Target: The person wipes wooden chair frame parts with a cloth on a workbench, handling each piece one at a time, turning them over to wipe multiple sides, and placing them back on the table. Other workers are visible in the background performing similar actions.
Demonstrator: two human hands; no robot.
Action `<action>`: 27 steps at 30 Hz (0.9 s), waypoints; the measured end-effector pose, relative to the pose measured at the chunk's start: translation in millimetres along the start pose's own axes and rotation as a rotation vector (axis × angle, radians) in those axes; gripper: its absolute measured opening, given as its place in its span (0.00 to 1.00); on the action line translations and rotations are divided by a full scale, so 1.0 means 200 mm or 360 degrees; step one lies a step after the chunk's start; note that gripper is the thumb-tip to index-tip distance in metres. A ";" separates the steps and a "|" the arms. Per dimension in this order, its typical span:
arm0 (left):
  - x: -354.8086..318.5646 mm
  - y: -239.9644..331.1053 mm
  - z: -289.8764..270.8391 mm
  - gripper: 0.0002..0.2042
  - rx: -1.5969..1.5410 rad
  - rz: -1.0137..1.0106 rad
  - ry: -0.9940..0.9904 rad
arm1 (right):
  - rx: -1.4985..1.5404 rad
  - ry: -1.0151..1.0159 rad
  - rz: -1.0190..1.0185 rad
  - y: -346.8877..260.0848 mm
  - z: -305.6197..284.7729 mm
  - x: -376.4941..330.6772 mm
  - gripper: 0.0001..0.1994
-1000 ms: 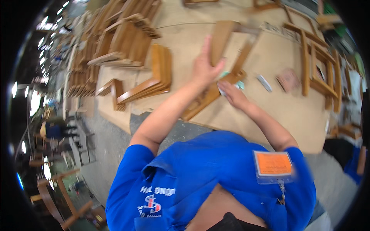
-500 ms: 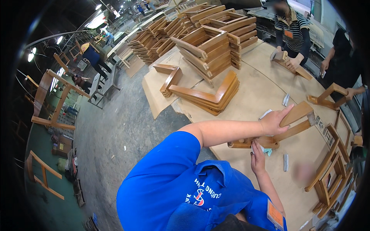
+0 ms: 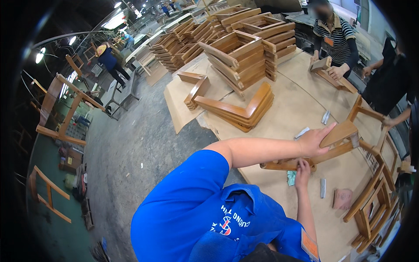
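Observation:
A brown wooden frame (image 3: 338,150) with a broad flat end piece lies in front of me on the paper-covered table (image 3: 279,124). My left hand (image 3: 316,142) reaches across and grips it beside the broad piece, fingers along the wood. Closer to my body, my right hand (image 3: 302,174) is at the frame's near bar (image 3: 283,166), its fingers curled against the wood. Whatever lies in those fingers is hidden. A small green scrap (image 3: 291,177) rests just left of the right hand, and a grey-white strip (image 3: 323,188) lies to its right.
Stacked wooden frames (image 3: 244,56) and L-shaped pieces (image 3: 238,107) stand at the far left of the table. More frames (image 3: 371,205) lie at right, near a reddish block (image 3: 342,199). Across the table, a person in stripes (image 3: 334,37) handles another wooden piece; another person stands at right.
My right hand has shifted slightly right along the near bar, and its fingers have curled. The white pad under them no longer shows. The left hand keeps its grip. A frame at right was moved.

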State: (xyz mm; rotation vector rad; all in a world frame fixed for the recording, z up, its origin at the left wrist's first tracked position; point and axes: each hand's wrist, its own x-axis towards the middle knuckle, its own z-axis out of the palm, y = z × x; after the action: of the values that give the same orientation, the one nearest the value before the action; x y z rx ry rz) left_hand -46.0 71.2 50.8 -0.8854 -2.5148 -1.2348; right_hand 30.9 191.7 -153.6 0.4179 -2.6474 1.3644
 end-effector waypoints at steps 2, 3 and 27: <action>-0.01 0.00 0.00 0.45 0.0015 0.0005 0.0011 | 0.0106 0.0010 0.0383 0.08 -0.05 0.11 0.14; -0.01 0.01 0.00 0.45 0.0017 0.0008 0.0005 | 0.0131 0.0057 0.0680 0.11 -0.06 0.13 0.14; 0.05 -0.08 0.00 0.44 0.0086 -0.0239 0.0001 | -0.0141 0.0313 -0.0359 -0.17 -0.01 -0.14 0.23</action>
State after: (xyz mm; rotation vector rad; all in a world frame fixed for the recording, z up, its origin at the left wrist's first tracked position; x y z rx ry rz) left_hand -64.3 67.4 45.2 -0.6948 -2.6422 -1.2020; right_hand 67.7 179.9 -133.2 0.5237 -2.4073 1.1530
